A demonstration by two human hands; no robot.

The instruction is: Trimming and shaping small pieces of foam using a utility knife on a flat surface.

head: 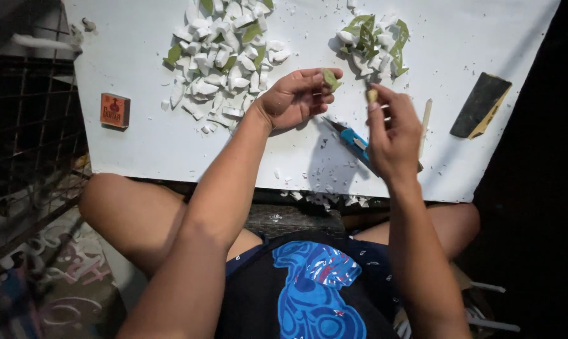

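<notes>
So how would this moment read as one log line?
left hand: pinches green piece | right hand: holds small tan piece | blue knife: on white board

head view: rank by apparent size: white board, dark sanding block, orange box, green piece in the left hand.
1. white board, far the largest.
2. dark sanding block.
3. orange box, clearly smaller than the block.
4. green piece pinched in the left hand, smallest.
All lie at a similar distance, so the order seems safe.
</notes>
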